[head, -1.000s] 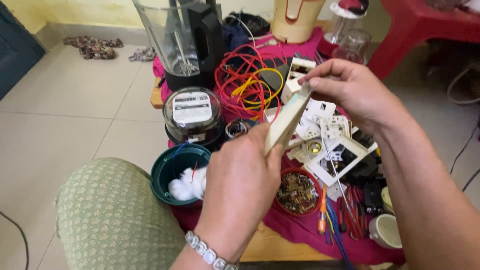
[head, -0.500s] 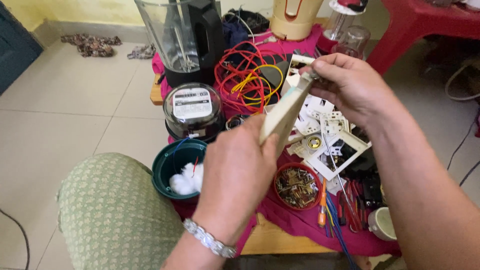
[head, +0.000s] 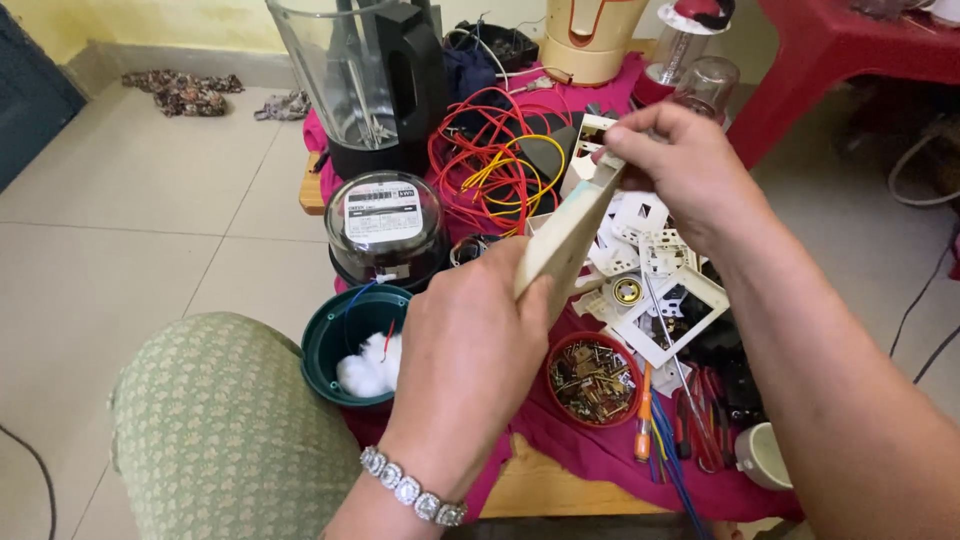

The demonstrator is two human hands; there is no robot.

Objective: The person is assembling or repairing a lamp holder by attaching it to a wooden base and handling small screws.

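— Panel position?

— Beige flat panel (head: 568,238), tilted, raised above the tabletop (head: 545,485) between both hands, its edge turned toward the camera.

— Left hand status?

— Left hand (head: 470,360): fingers closed around the lower end of the panel, back of the hand toward the camera. A stone bracelet (head: 412,490) sits on the wrist.

— Right hand?

— Right hand (head: 680,170): fingers pinched together on the upper end of the panel. Whether a tool sits between them cannot be told.

— Surroundings?

— Below the panel: white switch frames (head: 665,300), a red dish of small metal parts (head: 592,378), screwdrivers (head: 665,430). Left of the hand: green bowl (head: 340,340) holding white wadding, round glass-domed meter (head: 386,225). Farther back: red and yellow wires (head: 495,165), a blender jar (head: 345,75).

— Obstructions?

— The panel's face is not visible. The left fingertips are hidden behind it. The right forearm covers the right part of the pink cloth (head: 590,450).
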